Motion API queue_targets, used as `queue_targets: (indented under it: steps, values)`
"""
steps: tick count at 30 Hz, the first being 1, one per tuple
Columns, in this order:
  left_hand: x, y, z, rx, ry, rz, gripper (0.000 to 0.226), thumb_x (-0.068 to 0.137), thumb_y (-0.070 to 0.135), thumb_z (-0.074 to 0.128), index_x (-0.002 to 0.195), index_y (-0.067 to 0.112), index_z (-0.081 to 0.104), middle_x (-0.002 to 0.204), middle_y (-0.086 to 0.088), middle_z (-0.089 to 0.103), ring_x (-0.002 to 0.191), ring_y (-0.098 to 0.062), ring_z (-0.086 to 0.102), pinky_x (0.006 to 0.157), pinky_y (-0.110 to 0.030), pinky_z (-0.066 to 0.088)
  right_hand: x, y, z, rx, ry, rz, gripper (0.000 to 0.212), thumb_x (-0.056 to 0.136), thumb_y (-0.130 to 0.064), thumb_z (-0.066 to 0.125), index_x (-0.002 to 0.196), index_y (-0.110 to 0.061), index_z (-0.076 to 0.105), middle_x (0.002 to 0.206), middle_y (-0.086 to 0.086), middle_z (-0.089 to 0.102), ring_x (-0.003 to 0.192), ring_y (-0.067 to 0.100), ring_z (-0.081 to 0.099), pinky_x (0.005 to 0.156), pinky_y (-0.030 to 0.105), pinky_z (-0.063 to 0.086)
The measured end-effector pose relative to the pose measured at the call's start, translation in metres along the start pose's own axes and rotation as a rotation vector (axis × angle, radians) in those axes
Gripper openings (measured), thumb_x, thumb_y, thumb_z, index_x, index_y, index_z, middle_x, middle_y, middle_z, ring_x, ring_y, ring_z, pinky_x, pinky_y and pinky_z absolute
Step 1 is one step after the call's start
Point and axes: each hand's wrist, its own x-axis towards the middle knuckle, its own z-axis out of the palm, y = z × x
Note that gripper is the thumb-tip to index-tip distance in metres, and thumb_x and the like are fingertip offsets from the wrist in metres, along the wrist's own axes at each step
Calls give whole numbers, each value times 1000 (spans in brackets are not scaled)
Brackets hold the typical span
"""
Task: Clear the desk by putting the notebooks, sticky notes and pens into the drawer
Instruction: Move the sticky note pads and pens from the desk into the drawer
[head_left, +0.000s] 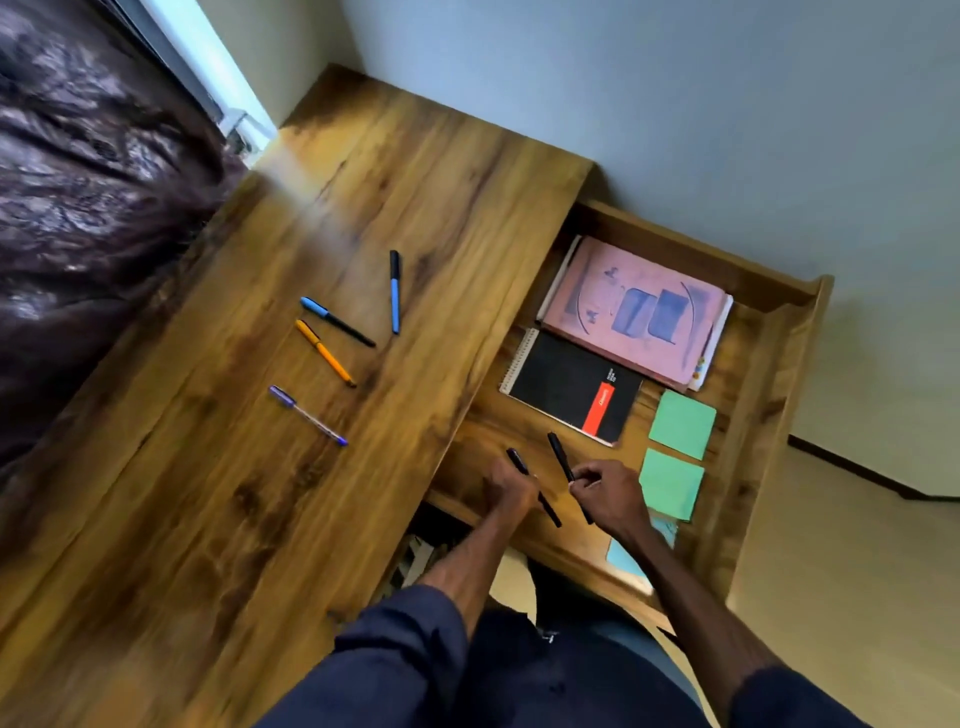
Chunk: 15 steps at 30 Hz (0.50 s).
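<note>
Both hands are over the open wooden drawer (774, 332) to the right of the desk (249, 493). My left hand (511, 491) grips a black pen (519, 461). A second black pen (558, 452) is pinched by my right hand (605, 493). In the drawer lie a pink notebook (634, 312), a black spiral notebook (569, 387), two green sticky-note pads (681, 423) (670, 483) and a light blue pad (626, 561), partly under my right arm. On the desk lie a blue pen (395, 293), a blue-capped black pen (335, 321), an orange pen (324, 352) and a clear purple-capped pen (306, 414).
A dark brown leather seat (88, 208) stands along the desk's left side. A grey wall (675, 104) rises behind the desk and drawer. Pale floor (857, 545) shows to the right of the drawer. My legs in dark trousers fill the bottom of the view.
</note>
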Motion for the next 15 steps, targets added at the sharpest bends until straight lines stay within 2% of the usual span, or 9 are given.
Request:
queue_targets:
  steps: [1, 3, 6, 8, 9, 11, 12, 14, 15]
  values:
    - [0, 3, 0, 12, 0, -2, 57, 76, 23, 88, 121, 4, 59, 117, -10, 70, 108, -25, 70, 93, -31, 58, 1, 2, 2, -10, -15, -1, 19, 84, -13, 70, 99, -15, 81, 96, 0, 78, 81, 14, 70, 72, 21, 49]
    - [-1, 6, 1, 28, -5, 6, 43, 80, 22, 85, 113, 4, 64, 110, -6, 72, 104, -21, 70, 86, -22, 54, 4, 8, 7, -32, -40, -8, 18, 84, -12, 67, 95, -16, 81, 93, 0, 78, 75, 12, 69, 66, 19, 47]
    - [4, 3, 7, 9, 35, 15, 31, 84, 21, 82, 106, 3, 69, 95, -7, 77, 84, -20, 76, 76, -30, 63, 8, 11, 10, -65, -66, -10, 18, 84, -10, 65, 87, -17, 81, 84, -1, 77, 66, 8, 66, 59, 17, 44]
    - [1, 1, 7, 34, 62, 35, 26, 88, 21, 79, 104, 5, 66, 93, -5, 76, 72, -13, 72, 59, -19, 58, 9, 11, 11, -80, -77, 0, 17, 85, -11, 65, 86, -18, 80, 81, -1, 75, 65, 9, 65, 58, 18, 44]
    - [1, 0, 7, 41, 65, 53, 24, 89, 22, 77, 103, 7, 64, 91, -4, 75, 62, -8, 67, 47, -11, 49, 10, 11, 11, -91, -80, 5, 17, 85, -11, 65, 87, -19, 80, 82, -1, 75, 67, 10, 65, 59, 19, 45]
    - [0, -2, 4, 51, 72, 115, 24, 89, 24, 76, 102, 7, 66, 87, -4, 74, 49, -3, 62, 36, -8, 42, 14, 13, 11, -112, -86, 3, 17, 85, -12, 65, 90, -19, 80, 86, -1, 76, 75, 13, 67, 64, 21, 46]
    - [-1, -2, 2, 72, 76, 147, 25, 88, 27, 78, 100, 8, 68, 86, -5, 75, 51, -5, 66, 41, -9, 47, 15, 13, 11, -118, -92, -2, 17, 85, -12, 66, 92, -18, 80, 90, 0, 77, 80, 15, 69, 67, 22, 49]
    - [4, -8, 1, 105, 79, 191, 24, 86, 31, 79, 95, 11, 70, 86, -5, 75, 67, -14, 73, 59, -24, 62, 18, 13, 11, -127, -103, -18, 20, 86, -13, 67, 101, -16, 80, 98, 0, 78, 87, 16, 70, 75, 27, 55]
    - [3, -8, -3, 112, 78, 205, 23, 86, 32, 77, 93, 11, 71, 84, -5, 75, 70, -15, 74, 65, -28, 64, 18, 12, 11, -120, -106, -32, 21, 86, -14, 68, 104, -16, 79, 102, 0, 78, 88, 15, 69, 78, 28, 56]
